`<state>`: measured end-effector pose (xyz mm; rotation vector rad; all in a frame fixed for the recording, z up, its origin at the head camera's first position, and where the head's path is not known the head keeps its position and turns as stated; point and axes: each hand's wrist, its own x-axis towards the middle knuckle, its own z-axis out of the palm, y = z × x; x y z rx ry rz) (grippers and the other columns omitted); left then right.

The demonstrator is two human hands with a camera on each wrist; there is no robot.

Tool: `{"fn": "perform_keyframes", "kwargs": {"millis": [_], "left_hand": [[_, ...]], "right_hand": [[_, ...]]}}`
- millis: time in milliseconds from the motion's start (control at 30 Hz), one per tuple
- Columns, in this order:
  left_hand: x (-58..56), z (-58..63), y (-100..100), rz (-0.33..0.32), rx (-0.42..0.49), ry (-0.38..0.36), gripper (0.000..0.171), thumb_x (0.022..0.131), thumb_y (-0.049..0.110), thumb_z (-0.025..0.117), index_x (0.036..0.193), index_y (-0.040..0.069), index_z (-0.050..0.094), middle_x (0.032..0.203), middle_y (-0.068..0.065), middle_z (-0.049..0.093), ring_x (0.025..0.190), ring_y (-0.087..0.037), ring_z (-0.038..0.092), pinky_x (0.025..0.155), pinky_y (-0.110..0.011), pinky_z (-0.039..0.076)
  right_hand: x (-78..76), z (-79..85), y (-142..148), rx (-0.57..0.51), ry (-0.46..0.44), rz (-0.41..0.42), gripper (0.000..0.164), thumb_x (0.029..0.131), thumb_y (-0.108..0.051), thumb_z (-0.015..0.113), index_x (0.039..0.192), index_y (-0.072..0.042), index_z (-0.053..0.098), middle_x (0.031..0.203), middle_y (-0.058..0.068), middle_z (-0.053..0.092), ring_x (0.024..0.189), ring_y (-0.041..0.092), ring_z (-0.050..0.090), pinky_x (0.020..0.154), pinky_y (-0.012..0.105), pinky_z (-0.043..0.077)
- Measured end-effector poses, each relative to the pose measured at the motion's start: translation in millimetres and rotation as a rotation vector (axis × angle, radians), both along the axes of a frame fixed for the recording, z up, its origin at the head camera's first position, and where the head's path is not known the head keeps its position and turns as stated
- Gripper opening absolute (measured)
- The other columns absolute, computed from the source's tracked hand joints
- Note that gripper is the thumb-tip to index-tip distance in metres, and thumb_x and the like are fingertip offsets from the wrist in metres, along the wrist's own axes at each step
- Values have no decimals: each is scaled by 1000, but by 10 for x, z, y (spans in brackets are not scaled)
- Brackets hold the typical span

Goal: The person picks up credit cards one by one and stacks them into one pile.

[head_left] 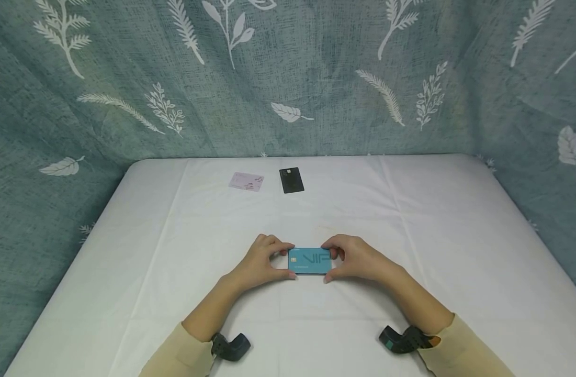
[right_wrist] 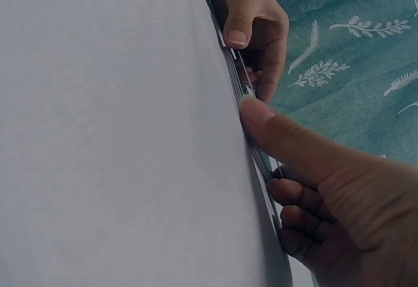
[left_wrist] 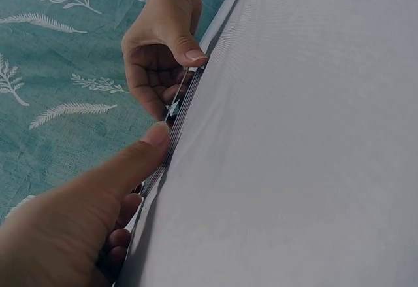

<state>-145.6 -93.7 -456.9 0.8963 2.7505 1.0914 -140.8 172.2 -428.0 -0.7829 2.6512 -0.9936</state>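
Observation:
A stack of cards [head_left: 309,262] lies at the middle of the table, its top card teal with "VIP" lettering and a chip. My left hand [head_left: 261,264] pinches the stack's left end between thumb and fingers. At the opposite end, my right hand [head_left: 356,257] grips it the same way. Several thin card edges [left_wrist: 185,101] show layered together in the left wrist view, and one edge stands slightly apart from the others. From the right wrist, the right thumb [right_wrist: 268,120] presses along the near long side. The lower cards' faces are hidden.
Farther back on the white-covered table [head_left: 212,298] lie a pale lilac card [head_left: 247,181] and, to its right, a black card [head_left: 291,180] with a chip. A teal leaf-patterned cloth [head_left: 316,78] hangs behind the table. Dark devices [head_left: 231,347] are worn on both wrists.

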Motion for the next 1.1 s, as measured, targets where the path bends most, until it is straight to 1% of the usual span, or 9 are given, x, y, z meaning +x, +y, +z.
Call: {"fn": "perform_keyframes", "kwargs": {"millis": [233, 567, 800, 1100], "left_hand": [[3, 1, -16, -10, -10, 1, 60, 68, 37, 84, 120, 15, 65, 96, 7, 52, 95, -12, 38, 82, -29, 37], [2, -10, -34, -15, 4, -13, 60, 69, 36, 84, 120, 14, 64, 96, 7, 51, 96, -12, 38, 82, -30, 37], [-25, -15, -25, -21, -15, -10, 60, 69, 37, 83, 121, 15, 64, 97, 9, 51, 95, -11, 37, 81, -29, 37], [-19, -23, -36, -25, -17, -13, 60, 68, 36, 84, 121, 15, 64, 97, 8, 51, 96, -12, 37, 82, -30, 37]], "right_hand": [[-3, -11, 7, 4, 23, 11, 65, 61, -34, 88, 111, -1, 63, 82, -4, 55, 72, 10, 46, 64, 22, 42], [-4, 14, 9, 19, 13, 11, 65, 61, -32, 88, 111, -1, 63, 83, -3, 55, 73, 10, 45, 65, 22, 42], [-10, 14, 22, 11, -3, -9, 62, 60, -31, 89, 110, -2, 64, 84, -3, 56, 75, 12, 47, 66, 23, 43], [-20, -16, 34, -3, 9, 20, 63, 60, -33, 88, 109, -2, 64, 83, -3, 55, 74, 11, 47, 66, 22, 43]]}}
